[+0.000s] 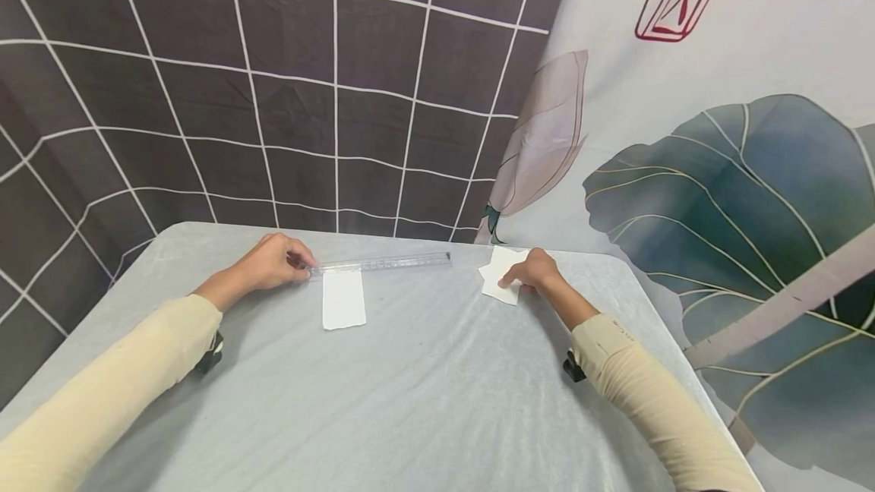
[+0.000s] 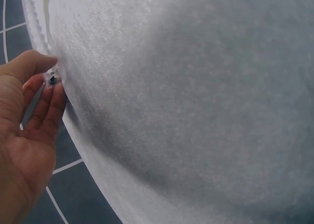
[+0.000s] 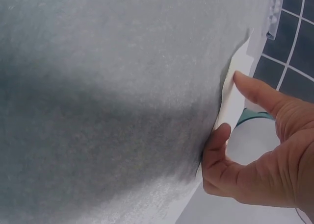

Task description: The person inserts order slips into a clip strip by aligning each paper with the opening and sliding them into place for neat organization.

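Note:
At the table's far left, my left hand (image 1: 276,260) pinches the end of a clear plastic ruler (image 1: 403,261) between thumb and fingers. The left wrist view shows the ruler's tip (image 2: 51,79) between them. A white strip of paper (image 1: 344,301) with a torn lower edge lies with its top at the ruler. To the right, my right hand (image 1: 536,270) holds torn white paper pieces (image 1: 503,260) that overlap at differing angles. In the right wrist view, thumb and curled fingers grip the paper (image 3: 233,94) at two spots, close over the cloth.
A pale grey cloth covers the table (image 1: 410,401). Behind its far edge hangs a dark curtain (image 1: 294,112) with white grid lines. A white fabric (image 1: 683,97) printed with large leaves hangs at the right.

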